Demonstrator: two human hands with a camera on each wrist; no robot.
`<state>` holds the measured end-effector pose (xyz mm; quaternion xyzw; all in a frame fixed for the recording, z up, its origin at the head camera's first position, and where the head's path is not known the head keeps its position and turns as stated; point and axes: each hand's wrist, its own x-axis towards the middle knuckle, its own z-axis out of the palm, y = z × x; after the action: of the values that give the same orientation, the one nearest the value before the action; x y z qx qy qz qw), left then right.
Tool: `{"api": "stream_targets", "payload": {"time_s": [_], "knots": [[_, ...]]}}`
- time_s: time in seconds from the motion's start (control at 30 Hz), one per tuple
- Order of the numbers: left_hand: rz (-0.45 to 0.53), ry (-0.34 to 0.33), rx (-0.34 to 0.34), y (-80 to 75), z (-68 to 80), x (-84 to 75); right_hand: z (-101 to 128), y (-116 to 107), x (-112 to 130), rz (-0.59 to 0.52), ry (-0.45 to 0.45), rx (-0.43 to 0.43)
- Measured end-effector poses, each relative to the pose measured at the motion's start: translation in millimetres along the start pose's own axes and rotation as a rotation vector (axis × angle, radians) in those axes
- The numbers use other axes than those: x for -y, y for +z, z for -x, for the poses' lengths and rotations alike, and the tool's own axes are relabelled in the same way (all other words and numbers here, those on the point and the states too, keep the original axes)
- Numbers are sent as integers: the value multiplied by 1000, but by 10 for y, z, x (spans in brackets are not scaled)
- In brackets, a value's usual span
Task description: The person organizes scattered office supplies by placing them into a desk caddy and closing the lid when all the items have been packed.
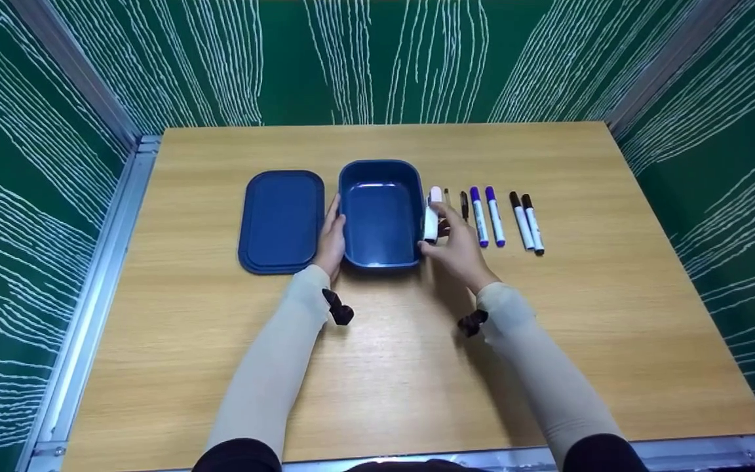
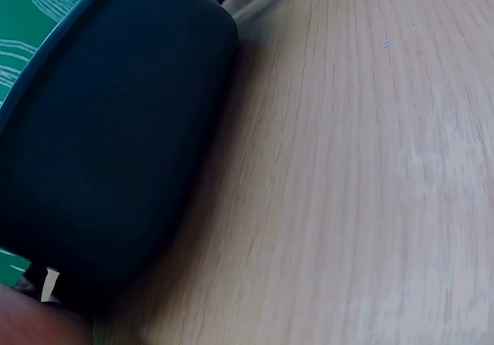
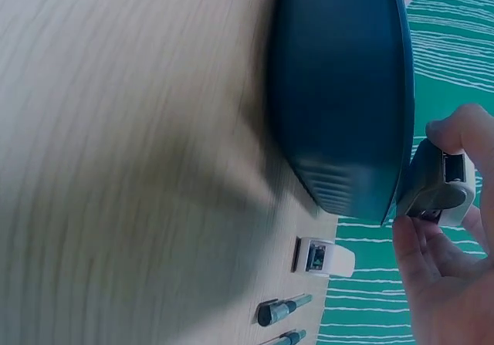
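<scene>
An open navy blue box stands on the table. My left hand lies along its left wall, fingers extended against it; in the left wrist view the box wall hides most of that hand. My right hand pinches a small white-and-dark block-like item between thumb and fingers, beside the box's right wall. In the right wrist view this item shows a dark rectangular slot and sits close to the rim. A similar white item rests on the table; its kind is unclear.
The matching navy lid lies flat left of the box. To the right lie a dark pen, two purple-capped markers and two black-capped markers. Green walls with white streaks enclose the table.
</scene>
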<state>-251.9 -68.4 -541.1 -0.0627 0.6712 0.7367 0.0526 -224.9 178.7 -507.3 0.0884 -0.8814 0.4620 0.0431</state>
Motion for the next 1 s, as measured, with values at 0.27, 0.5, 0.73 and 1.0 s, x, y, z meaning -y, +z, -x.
{"api": "stream_targets", "payload": {"time_s": [0.27,0.5,0.73,1.0], "knots": [[-8,9,15,14,-11,-1,-36,68,48,-45,0,32],[-10,9,1,21,-12,-9,-46,104,96,-42,-10,22],[-32,21,5,14,9,0,-45,162,154,-52,1,62],[-36,26,4,7,-6,19,-64,256,205,-47,-18,87]]}}
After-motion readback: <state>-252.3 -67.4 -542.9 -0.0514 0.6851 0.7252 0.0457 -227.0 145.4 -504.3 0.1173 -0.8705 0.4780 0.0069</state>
